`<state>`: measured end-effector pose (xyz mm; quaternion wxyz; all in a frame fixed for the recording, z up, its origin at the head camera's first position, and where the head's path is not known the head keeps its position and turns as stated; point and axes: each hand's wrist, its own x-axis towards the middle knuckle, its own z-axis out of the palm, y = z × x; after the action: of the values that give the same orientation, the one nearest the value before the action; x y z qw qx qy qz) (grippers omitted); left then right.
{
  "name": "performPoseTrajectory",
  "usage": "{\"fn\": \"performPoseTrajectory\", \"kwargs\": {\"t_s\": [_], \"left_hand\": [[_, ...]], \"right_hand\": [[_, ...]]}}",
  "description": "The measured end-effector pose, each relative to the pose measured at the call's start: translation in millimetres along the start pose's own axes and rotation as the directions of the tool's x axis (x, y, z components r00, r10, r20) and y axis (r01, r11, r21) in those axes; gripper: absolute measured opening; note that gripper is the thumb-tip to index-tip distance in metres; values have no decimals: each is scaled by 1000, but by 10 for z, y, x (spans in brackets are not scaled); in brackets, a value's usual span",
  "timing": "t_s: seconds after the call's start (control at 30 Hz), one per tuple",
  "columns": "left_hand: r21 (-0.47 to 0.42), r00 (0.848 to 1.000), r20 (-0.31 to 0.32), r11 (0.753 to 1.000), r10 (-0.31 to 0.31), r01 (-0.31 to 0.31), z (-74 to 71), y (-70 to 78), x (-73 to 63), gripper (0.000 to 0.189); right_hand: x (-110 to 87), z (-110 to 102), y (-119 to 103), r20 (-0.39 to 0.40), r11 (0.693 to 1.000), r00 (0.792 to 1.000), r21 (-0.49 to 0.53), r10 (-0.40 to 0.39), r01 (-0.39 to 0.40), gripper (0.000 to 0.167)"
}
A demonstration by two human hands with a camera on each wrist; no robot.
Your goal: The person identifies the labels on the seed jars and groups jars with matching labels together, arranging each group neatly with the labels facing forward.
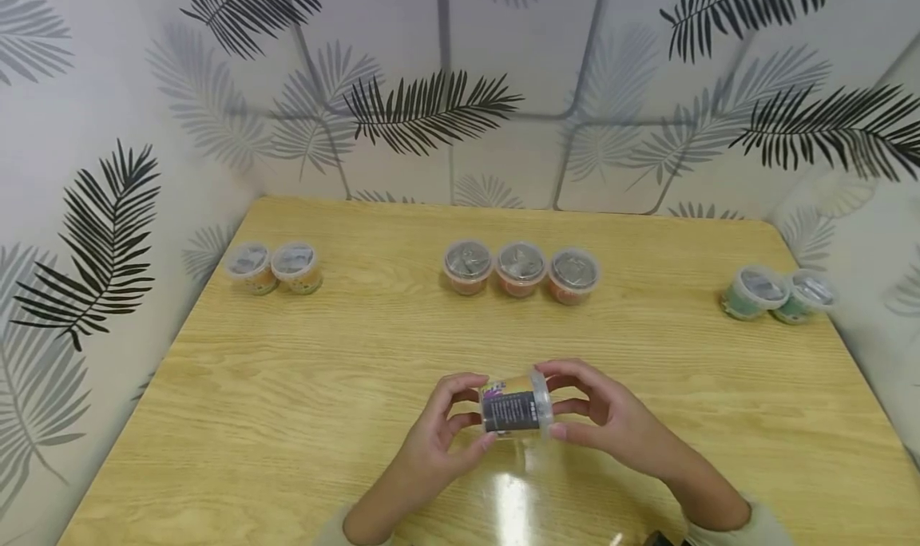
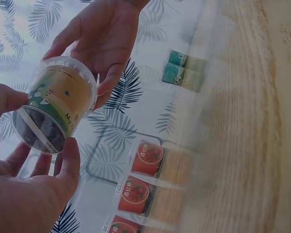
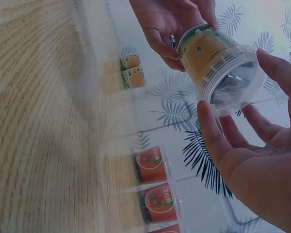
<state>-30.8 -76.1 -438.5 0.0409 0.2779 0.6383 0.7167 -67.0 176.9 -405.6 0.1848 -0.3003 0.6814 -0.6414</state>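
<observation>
Between both hands, a clear plastic cup (image 1: 512, 409) with a yellow label and a dark printed panel lies on its side above the table. My left hand (image 1: 440, 444) holds it by the base end, fingertips and thumb around the edge. At the lidded end, my right hand (image 1: 624, 420) grips the rim with its fingers spread about it. The left wrist view shows the cup's round base (image 2: 39, 131) with a pale strip across it. In the right wrist view the clear lid (image 3: 235, 85) faces the right palm.
Two yellow-labelled cups (image 1: 296, 268) stand at the back left of the wooden table (image 1: 323, 386). Three red-labelled cups (image 1: 521, 268) form a row at the back middle. Two green-labelled cups (image 1: 753, 292) are at the right. Leaf-patterned wall covering (image 1: 402, 163) borders the table.
</observation>
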Motion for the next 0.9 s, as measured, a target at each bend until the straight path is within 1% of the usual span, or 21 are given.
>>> {"fn": "performPoseTrajectory", "kwargs": {"t_s": [0.1,0.23,0.33,0.43,0.57,0.73,0.9], "left_hand": [[-9,999,-34,999,-33,32,12,-14,-4,56],[-12,999,-45,1000,-28,28,17,-28,-3,54],[-26,998,-46,999,-44,43,18,-22,-4,53],[-66,995,-55,994,-89,86,22,-9,-4,52],[-109,991,-61,987,-122,115,29,-5,-1,51],[-151,984,-62,976,-165,154,39,4,-4,48],[-157,983,-65,975,-171,159,52,6,4,44]], "right_hand": [[1,2,17,4,1000,1000,-4,31,-31,55],[-1,0,28,17,999,999,4,39,-40,55],[-5,-3,28,21,1000,1000,10,23,-24,56],[-6,-6,25,21,1000,1000,8,7,-7,60],[-6,-12,35,31,1000,999,4,-23,23,64],[-12,-7,52,23,998,998,16,-58,58,65],[-11,6,71,2,995,996,41,-92,92,63]]}}
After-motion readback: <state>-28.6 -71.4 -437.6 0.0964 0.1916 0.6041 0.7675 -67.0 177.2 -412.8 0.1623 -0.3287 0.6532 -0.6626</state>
